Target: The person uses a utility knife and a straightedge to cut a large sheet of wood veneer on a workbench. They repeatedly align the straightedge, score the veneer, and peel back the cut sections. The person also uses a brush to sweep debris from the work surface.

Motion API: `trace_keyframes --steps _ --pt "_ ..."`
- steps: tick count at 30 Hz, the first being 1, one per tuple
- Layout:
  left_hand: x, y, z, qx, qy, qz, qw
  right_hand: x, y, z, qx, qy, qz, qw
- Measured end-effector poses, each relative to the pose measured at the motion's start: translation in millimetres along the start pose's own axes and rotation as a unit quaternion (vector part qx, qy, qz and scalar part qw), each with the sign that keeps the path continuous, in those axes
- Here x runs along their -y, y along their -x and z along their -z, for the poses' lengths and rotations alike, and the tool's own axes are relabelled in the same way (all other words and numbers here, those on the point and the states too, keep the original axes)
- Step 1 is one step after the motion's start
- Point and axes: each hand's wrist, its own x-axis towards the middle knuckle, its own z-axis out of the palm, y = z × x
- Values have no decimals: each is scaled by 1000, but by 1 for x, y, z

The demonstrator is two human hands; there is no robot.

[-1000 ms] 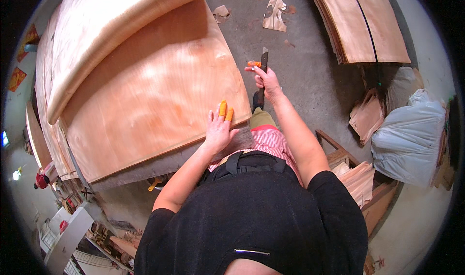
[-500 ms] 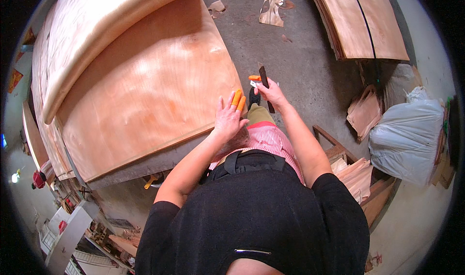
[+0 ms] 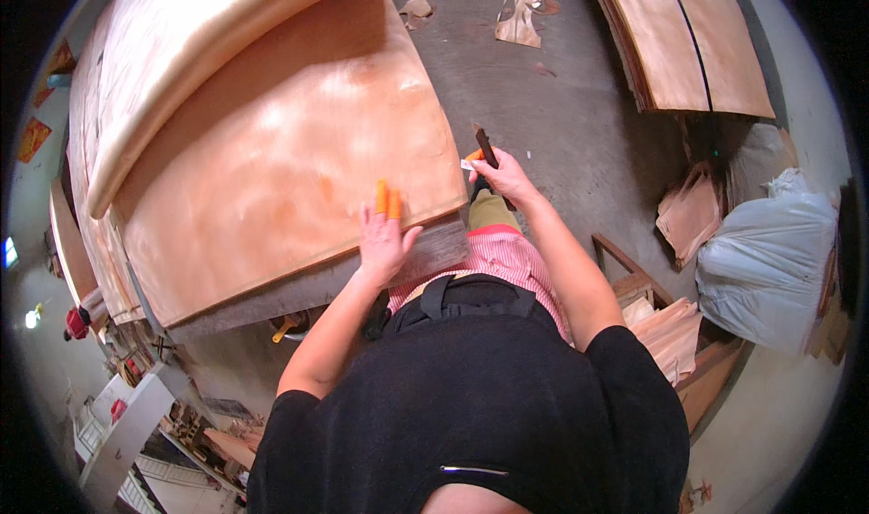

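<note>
The left hand (image 3: 384, 244) is lying with its fingers out nearly straight and slightly spread, gripping nothing. They are resting flat on the wood sheet (image 3: 290, 179) at its near edge, with two of them wearing orange covers (image 3: 394, 205). The palm and thumb are reaching back past that edge, over the grey worktop (image 3: 433, 246).

The right hand (image 3: 510, 182) is holding its fingers curled closed around a dark knife (image 3: 487, 149), whose tip is pointing up and away from the body. A finger there is wearing orange too, and a small white piece is showing beside it, too small to make out.

The sheet is spreading forward and leftward from the left fingers, its far part running under a curled-over roll (image 3: 240, 88). Its right edge is lying near the right fingers but apart from them, the knife sitting above the floor (image 3: 561, 134) just beyond its corner.
</note>
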Motion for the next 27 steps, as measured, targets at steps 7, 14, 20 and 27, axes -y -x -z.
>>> trace_keyframes --steps 7,14,20,27 --pt "17 43 0 23 -48 57 997 -15 -15 -54 125 101 42 986" --pt "19 53 -5 -22 -23 70 997 1 -20 -120 122 242 58 961" --pt "38 97 -9 -11 -9 80 997 -16 -22 -137 177 174 31 968" --pt "47 121 -16 -48 -14 174 984 -27 -36 -199 198 168 70 963"
